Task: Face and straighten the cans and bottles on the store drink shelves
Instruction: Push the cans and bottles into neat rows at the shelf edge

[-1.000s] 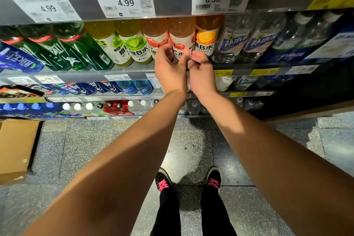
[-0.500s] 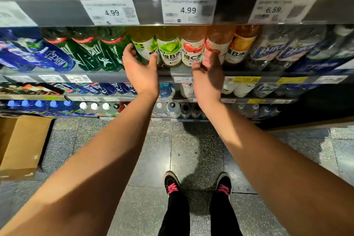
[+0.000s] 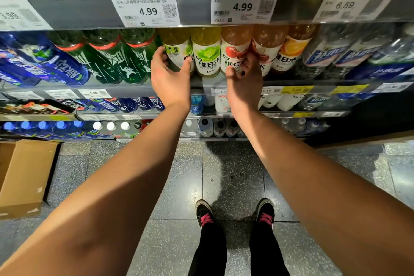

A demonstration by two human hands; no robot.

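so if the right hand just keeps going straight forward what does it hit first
Most likely the cherry-label orange-tinted plastic bottle: the right hand has its curled fingers at that bottle's label, with a second cherry bottle just beside it. Depth is hard to judge, so contact may already exist.

The middle shelf (image 3: pixel 139 87) carries a row of upright bottles: blue bottles (image 3: pixel 56 63) at the left, green bottles (image 3: pixel 116 58), yellow-green vitamin bottles (image 3: pixel 206 51), cherry-labelled bottles (image 3: pixel 235 49), an orange-labelled bottle (image 3: pixel 291 51) and clear water bottles (image 3: pixel 331 54). On the speckled tile floor (image 3: pixel 233 177) lies a cardboard box (image 3: pixel 24 177), left of the shelves.
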